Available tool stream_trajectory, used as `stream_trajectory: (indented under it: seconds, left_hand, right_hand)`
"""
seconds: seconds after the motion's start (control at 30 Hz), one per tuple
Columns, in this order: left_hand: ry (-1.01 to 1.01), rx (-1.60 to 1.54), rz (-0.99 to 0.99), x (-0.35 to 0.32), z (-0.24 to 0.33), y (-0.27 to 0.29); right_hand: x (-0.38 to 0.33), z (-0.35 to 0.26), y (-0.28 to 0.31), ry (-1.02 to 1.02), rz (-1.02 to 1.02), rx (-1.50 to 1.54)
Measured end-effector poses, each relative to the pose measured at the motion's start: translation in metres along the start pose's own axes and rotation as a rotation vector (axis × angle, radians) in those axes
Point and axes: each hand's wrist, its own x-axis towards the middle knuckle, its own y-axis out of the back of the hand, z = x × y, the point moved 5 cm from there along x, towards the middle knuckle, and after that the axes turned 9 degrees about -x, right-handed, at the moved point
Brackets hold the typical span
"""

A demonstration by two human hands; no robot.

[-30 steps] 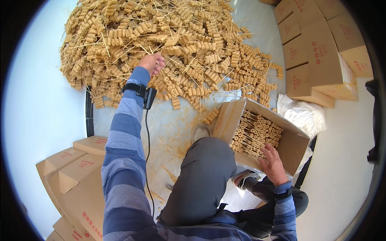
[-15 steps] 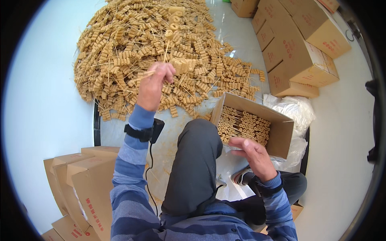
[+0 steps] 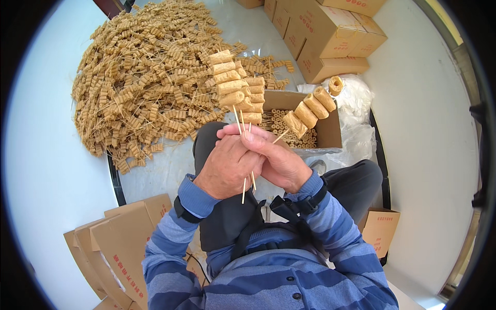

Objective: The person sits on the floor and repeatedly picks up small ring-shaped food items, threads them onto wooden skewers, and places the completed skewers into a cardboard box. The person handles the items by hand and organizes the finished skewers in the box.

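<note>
Our left hand and right hand pressed together, pinching skewers (one leans right) | box just beyond | pile on the floor, farther left

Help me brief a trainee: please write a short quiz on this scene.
1. True or false: the bare left hand and bare right hand touch each other.
2. Which lies immediately right of the open brown cardboard box? A) the heap of tan skewered rolls; B) crumpled white plastic sheeting.
3. Fill in: the tan cylindrical rolls above the hands are threaded on thin, pale ____.

Key: 1 true; 2 B; 3 sticks.
</note>
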Motion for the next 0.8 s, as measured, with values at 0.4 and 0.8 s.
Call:
stream_trajectory:
  seconds: [0.4, 0.8]
  left_hand:
    - [0.028, 0.172, -0.097, -0.027, 0.065, -0.026]
    - [1.236, -0.345, 0.919, -0.294, -0.178, 0.079]
  right_hand:
    - [-0.038, -0.002, 0.054, 0.225, 0.368, 0.052]
    - [-0.043, 0.009, 0.104, 0.228, 0.508, 0.178]
